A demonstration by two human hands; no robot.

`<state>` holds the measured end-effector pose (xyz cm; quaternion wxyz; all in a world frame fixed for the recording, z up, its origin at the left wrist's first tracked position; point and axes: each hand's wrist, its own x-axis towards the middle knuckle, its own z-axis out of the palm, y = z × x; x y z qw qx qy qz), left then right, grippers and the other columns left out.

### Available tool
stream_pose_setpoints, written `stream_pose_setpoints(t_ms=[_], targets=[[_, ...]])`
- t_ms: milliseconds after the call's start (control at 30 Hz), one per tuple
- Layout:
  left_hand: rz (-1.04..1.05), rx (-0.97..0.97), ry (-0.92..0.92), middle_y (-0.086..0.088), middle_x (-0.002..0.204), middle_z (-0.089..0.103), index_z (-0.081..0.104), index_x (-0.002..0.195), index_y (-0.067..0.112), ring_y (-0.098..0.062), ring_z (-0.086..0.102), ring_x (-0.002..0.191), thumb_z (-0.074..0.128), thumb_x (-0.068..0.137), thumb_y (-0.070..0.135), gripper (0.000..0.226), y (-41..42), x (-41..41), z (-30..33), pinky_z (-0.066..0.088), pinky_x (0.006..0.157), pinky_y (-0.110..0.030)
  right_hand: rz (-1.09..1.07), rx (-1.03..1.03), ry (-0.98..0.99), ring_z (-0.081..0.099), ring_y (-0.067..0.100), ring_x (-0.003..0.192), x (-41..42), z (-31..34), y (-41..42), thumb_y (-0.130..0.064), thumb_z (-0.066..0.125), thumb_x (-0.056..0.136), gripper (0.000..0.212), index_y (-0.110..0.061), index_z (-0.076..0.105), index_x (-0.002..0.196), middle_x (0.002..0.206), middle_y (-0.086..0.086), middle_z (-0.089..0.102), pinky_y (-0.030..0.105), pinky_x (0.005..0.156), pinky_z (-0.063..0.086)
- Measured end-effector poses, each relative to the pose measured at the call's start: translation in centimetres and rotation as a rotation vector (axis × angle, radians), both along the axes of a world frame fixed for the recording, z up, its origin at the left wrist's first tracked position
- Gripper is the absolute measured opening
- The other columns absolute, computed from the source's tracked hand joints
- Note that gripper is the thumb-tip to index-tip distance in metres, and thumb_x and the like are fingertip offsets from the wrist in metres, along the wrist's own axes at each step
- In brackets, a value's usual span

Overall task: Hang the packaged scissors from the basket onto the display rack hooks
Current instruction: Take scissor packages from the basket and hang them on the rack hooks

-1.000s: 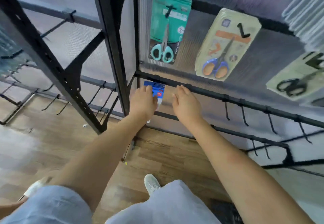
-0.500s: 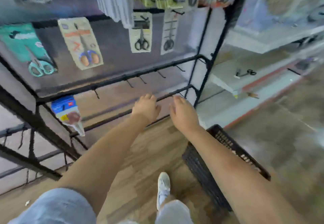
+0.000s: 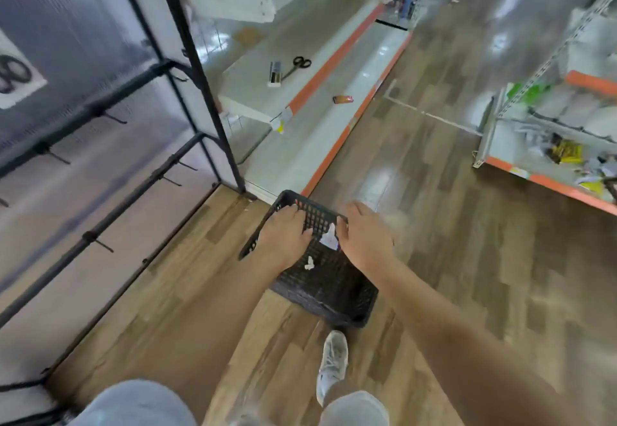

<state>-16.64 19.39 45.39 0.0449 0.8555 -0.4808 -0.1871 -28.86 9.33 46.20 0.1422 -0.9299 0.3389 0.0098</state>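
Note:
The black mesh basket (image 3: 329, 297) stands on the wood floor just right of the display rack (image 3: 213, 98). Both my hands reach down into it. My left hand (image 3: 287, 235) lies over its left side with fingers stretched along the mesh. My right hand (image 3: 365, 237) is at its right rim, fingers bent downward beside a white scrap (image 3: 329, 239). A second white scrap (image 3: 310, 262) lies deeper inside. I see no packaged scissors in the basket. The rack's lower bars carry bare hooks (image 3: 172, 180). One packaged pair of scissors (image 3: 13, 75) hangs at the far left edge.
A low white shelf with an orange edge (image 3: 320, 68) runs behind the rack, bearing loose black scissors (image 3: 297, 64), a small box (image 3: 275, 73) and an orange packet (image 3: 343, 99). Another stocked shelf unit (image 3: 551, 145) stands at the right. My shoe (image 3: 332, 359) is beside the basket.
My view swung right from the rack to the basket. Both hands left the blue package hanging on its hook and dropped into the basket.

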Motion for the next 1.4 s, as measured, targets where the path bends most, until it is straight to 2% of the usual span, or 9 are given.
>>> stream_pose_setpoints(t_ms=[167,367,600,767,933,1033,1100,1233,1400], targets=[[0.001,0.141,0.053,-0.01,0.142,0.042,0.044,0.133,0.006,-0.024,0.037,0.131,0.036,0.101,0.035,0.045,-3.5,-0.5,-6.5,0.032,0.108,-0.034,-0.017,0.034,0.227,0.038,0.024,0.131,-2.4,-5.3,-6.2,-0.029,0.029,0.102,0.046,-0.008,0.033,0.142,0.144,0.008,0.04,0.033,0.108,0.029],[-0.032,0.22,0.105,-0.01,0.122,0.051,0.052,0.116,0.005,-0.025,0.045,0.118,0.04,0.099,0.031,0.033,-5.6,-0.1,-15.2,0.033,0.097,-0.033,0.14,0.103,0.336,0.027,0.023,0.139,-0.6,-14.7,-5.8,-0.03,0.028,0.102,0.051,-0.004,0.025,0.146,0.15,0.011,0.033,0.036,0.117,0.018],[-0.123,0.392,0.155,-0.007,0.125,0.049,0.049,0.119,0.01,-0.022,0.043,0.119,0.038,0.099,0.033,0.032,-4.5,1.8,-27.9,0.033,0.096,-0.03,0.117,0.198,0.467,0.021,0.021,0.143,1.2,-27.8,-6.2,-0.028,0.027,0.102,0.051,-0.005,0.023,0.147,0.154,0.011,0.026,0.035,0.117,0.013],[0.077,0.545,0.171,-0.012,0.128,0.048,0.046,0.122,0.006,-0.027,0.043,0.12,0.039,0.099,0.033,0.036,-2.6,5.8,-37.7,0.036,0.094,-0.034,0.088,0.214,0.529,0.021,0.021,0.143,1.5,-37.5,-6.4,-0.028,0.028,0.102,0.051,-0.006,0.023,0.147,0.154,0.01,0.026,0.033,0.117,0.012],[0.282,0.568,0.15,-0.018,0.123,0.048,0.046,0.122,-0.001,-0.033,0.045,0.115,0.045,0.096,0.029,0.04,-2.3,11.0,-46.2,0.042,0.09,-0.043,0.117,0.242,0.557,0.026,0.023,0.141,2.8,-46.4,-6.6,-0.026,0.032,0.101,0.05,-0.004,0.028,0.146,0.151,0.012,0.031,0.035,0.117,0.014],[0.45,0.548,0.16,-0.021,0.125,0.047,0.044,0.124,-0.002,-0.037,0.048,0.113,0.048,0.095,0.03,0.042,-3.0,13.3,-50.2,0.043,0.089,-0.046,0.12,0.257,0.507,0.054,0.033,0.12,3.5,-51.2,-7.0,-0.018,0.062,0.087,0.047,0.005,0.054,0.127,0.129,0.022,0.056,0.044,0.104,0.039],[0.549,0.517,0.166,-0.022,0.126,0.049,0.042,0.125,-0.002,-0.039,0.05,0.113,0.05,0.095,0.029,0.044,-3.7,14.3,-52.7,0.042,0.085,-0.044,0.108,0.235,0.472,0.061,0.037,0.109,4.1,-53.9,-7.8,-0.012,0.072,0.078,0.045,0.008,0.06,0.117,0.118,0.025,0.062,0.047,0.097,0.045],[0.799,0.555,0.298,-0.021,0.121,0.057,0.051,0.12,-0.003,-0.037,0.056,0.109,0.06,0.089,0.02,0.04,-4.7,15.7,-56.4,0.046,0.081,-0.039,0.067,0.245,0.46,0.037,0.026,0.133,5.3,-57.1,-9.5,-0.022,0.039,0.099,0.046,-0.001,0.037,0.14,0.143,0.013,0.042,0.031,0.112,0.022],[0.953,0.574,0.503,-0.021,0.116,0.06,0.052,0.117,-0.006,-0.036,0.06,0.103,0.054,0.09,0.002,0.028,-5.5,16.9,-56.9,0.052,0.087,-0.041,-0.091,0.304,0.476,0.048,0.03,0.116,6.2,-57.9,-10.7,-0.023,0.038,0.1,0.036,-0.002,0.045,0.129,0.13,0.014,0.05,0.035,0.089,0.041]])
